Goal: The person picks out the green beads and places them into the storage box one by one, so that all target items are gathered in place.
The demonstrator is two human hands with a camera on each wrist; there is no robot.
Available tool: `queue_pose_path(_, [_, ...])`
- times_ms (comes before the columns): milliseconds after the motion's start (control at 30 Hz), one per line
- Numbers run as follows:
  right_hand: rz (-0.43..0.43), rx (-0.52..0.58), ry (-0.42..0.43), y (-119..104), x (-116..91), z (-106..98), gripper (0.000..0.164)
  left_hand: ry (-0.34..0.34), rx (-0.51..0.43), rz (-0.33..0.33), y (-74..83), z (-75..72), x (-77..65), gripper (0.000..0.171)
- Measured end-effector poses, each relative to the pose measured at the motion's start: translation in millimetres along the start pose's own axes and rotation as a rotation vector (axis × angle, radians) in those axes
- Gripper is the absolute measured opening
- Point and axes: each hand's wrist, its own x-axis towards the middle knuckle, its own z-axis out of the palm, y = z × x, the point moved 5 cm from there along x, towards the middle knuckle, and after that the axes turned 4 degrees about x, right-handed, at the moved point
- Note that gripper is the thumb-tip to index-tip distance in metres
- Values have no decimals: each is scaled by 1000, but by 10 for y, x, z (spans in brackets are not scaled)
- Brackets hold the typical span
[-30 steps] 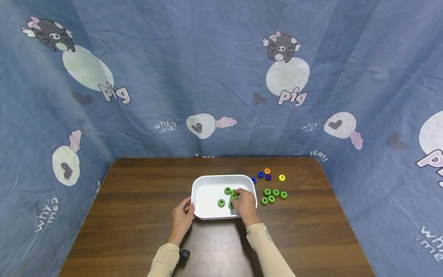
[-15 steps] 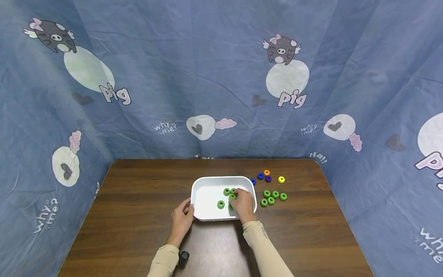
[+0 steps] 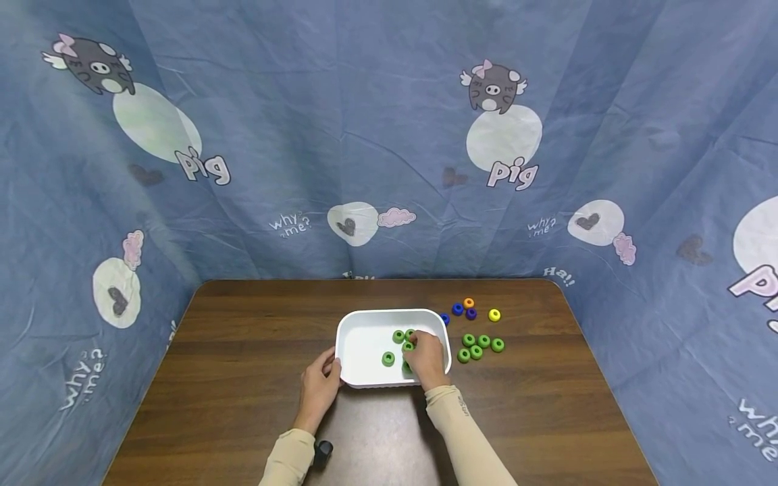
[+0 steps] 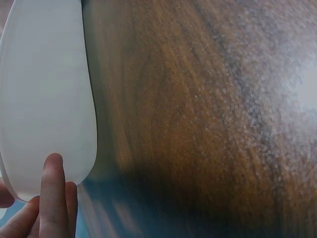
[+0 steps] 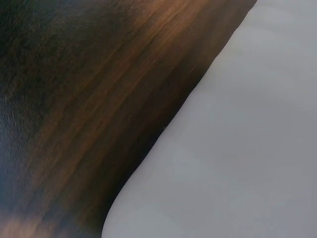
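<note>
A white rectangular tray sits on the wooden table with several green beads in it, round with a dark centre hole. My left hand grips the tray's near left corner; the left wrist view has its fingers against the outer wall and the thumb at the rim. Reaching over the tray's right side, my right hand pinches a green bead between thumb and index finger. Other green beads lie close by, one to the left and one behind. The right wrist view contains only tray wall and table.
Right of the tray lie several more green beads. Behind them are blue beads, a purple bead, an orange bead and a yellow bead. A blue patterned cloth hangs around the table.
My right hand has shifted slightly left inside the tray. The green beads under its fingers have moved a little toward me. My left hand stays at the tray corner.
</note>
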Motion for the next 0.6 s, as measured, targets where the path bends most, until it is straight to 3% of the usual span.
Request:
queue_pose_path(333, [1, 51, -21, -12, -11, -43, 25, 1, -1, -20, -2, 8, 4, 37])
queue_pose_path(433, [-49, 120, -4, -42, -11, -126, 24, 0, -1, -19, -4, 13, 3, 37])
queue_pose_path(600, [-173, 222, 95, -111, -2, -356, 22, -3, -12, -22, -11, 13, 9, 38])
